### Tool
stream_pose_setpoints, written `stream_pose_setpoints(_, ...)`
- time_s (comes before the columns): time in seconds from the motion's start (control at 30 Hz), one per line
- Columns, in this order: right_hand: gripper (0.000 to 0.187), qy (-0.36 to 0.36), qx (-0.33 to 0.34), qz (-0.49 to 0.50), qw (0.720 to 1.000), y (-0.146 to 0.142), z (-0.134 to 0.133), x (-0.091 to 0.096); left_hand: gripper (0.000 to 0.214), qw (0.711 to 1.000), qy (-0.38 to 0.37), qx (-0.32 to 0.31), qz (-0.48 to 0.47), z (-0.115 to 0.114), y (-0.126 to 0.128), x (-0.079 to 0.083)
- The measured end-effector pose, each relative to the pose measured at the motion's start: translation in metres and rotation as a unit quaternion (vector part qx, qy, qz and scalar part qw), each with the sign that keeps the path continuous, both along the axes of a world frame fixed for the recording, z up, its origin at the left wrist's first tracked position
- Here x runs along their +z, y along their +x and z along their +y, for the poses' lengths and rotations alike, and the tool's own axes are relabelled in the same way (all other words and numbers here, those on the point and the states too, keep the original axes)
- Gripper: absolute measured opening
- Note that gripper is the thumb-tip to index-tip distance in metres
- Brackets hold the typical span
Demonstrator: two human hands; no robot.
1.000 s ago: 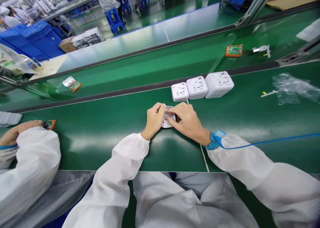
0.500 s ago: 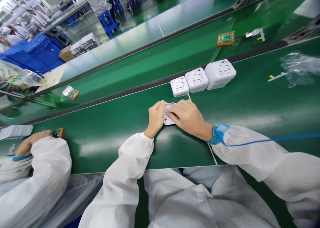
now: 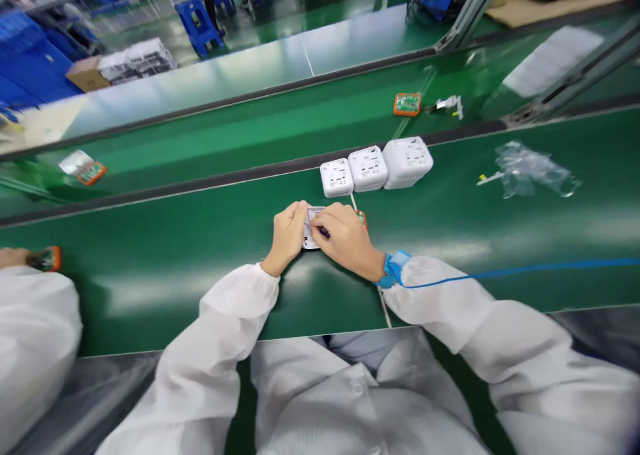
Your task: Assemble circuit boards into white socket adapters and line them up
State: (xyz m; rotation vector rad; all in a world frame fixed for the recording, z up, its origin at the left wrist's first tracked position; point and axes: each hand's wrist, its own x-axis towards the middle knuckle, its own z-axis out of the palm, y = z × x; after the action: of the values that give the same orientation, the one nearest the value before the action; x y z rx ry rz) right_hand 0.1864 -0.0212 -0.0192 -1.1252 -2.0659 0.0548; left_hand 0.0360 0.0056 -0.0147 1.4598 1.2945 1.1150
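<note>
The left hand point(image 3: 287, 236) and right hand point(image 3: 346, 240) stay clenched on a white adapter casing point(image 3: 312, 228), unchanged from a moment ago, nearer the front edge of the green assembly-line belt point(image 3: 150, 288). A row of white adapter casings point(image 3: 368, 168) sits just beyond, along the belt's far edge.

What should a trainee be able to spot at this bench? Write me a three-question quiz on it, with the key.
1. True or false: the right hand wears the anti-static wrist strap.
2. Beyond the white housing held by the left hand and right hand, how many white stacks stand in a row? A two, B three, C five.
3. Fill in: the cord leading from the strap is ___.

Key: 1 true; 2 B; 3 blue.
</note>
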Motion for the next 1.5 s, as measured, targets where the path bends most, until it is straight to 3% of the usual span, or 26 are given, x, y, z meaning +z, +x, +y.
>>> stream_pose_setpoints(0.2, 0.016, -0.036, 0.017, -0.010, 0.999, 0.000, 0.002, 0.002, 0.042, 1.000, 0.011, 0.003, 0.026, 0.000, -0.001, -0.001)
stream_pose_setpoints(0.6, 0.019, -0.024, 0.054, -0.074, 0.995, -0.004, 0.001, 0.006, 0.046, 0.998, 0.027, -0.013, 0.053, -0.002, -0.003, -0.004)
stream_pose_setpoints(0.87, 0.015, -0.017, -0.009, -0.107, 0.994, -0.006, -0.006, 0.009, 0.048, 0.999, 0.021, -0.009, 0.045, -0.003, -0.002, -0.002)
stream_pose_setpoints(1.07, 0.014, -0.041, 0.043, -0.110, 0.992, -0.007, -0.001, 0.014, 0.048, 0.998, 0.035, 0.009, 0.053, -0.004, -0.003, -0.002)
stream_pose_setpoints(1.17, 0.014, -0.042, 0.077, -0.133, 0.987, -0.007, -0.002, 0.019, 0.047, 0.998, 0.038, -0.028, 0.034, -0.003, -0.007, -0.001)
stream_pose_setpoints(1.27, 0.015, -0.041, 0.066, -0.140, 0.987, -0.001, -0.006, 0.023, 0.048, 0.998, 0.026, -0.054, 0.022, -0.002, -0.011, 0.000)
stream_pose_setpoints(1.37, 0.012, -0.061, 0.053, -0.125, 0.989, 0.013, -0.008, 0.023, 0.052, 0.999, 0.012, -0.031, 0.015, -0.001, -0.012, 0.001)
stream_pose_setpoints(1.5, 0.021, -0.103, 0.087, -0.114, 0.984, 0.034, -0.004, 0.018, 0.052, 0.999, 0.004, -0.031, 0.028, -0.001, -0.009, 0.002)
